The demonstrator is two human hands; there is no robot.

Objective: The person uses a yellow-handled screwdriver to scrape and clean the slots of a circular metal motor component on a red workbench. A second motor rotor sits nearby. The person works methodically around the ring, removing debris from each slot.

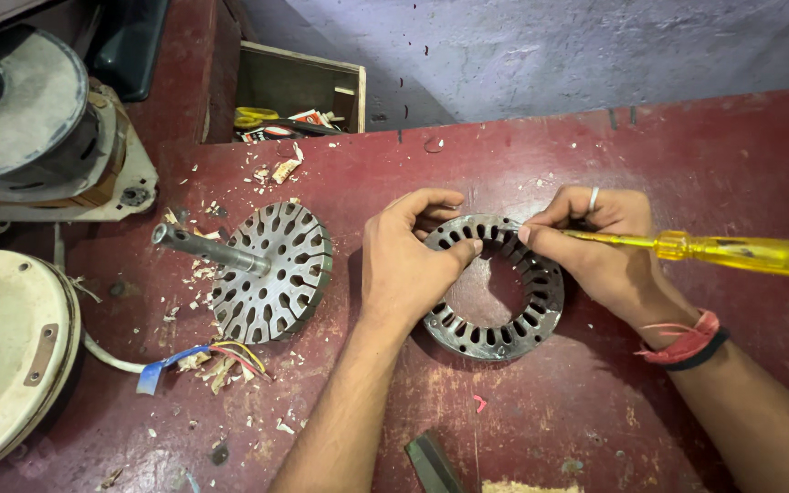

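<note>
From my remote seat I see a worn, dark red worktable (668,155) filling most of the view, its paint scratched and flecked with pale wood chips (207,265) toward nine o'clock. At twelve o'clock a rough grey-violet wall (550,46) rises behind the table edge. Toward eleven o'clock an open wooden box (299,87) sits in a gap beside the table. The light is soft and even, with only faint shadows on the tabletop.

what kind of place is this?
Probably a small fan or motor repair workshop: a slotted grey steel stator ring and a round slotted rotor with a steel shaft lie on a scuffed dark red workbench, beside a cream round motor housing.
</note>
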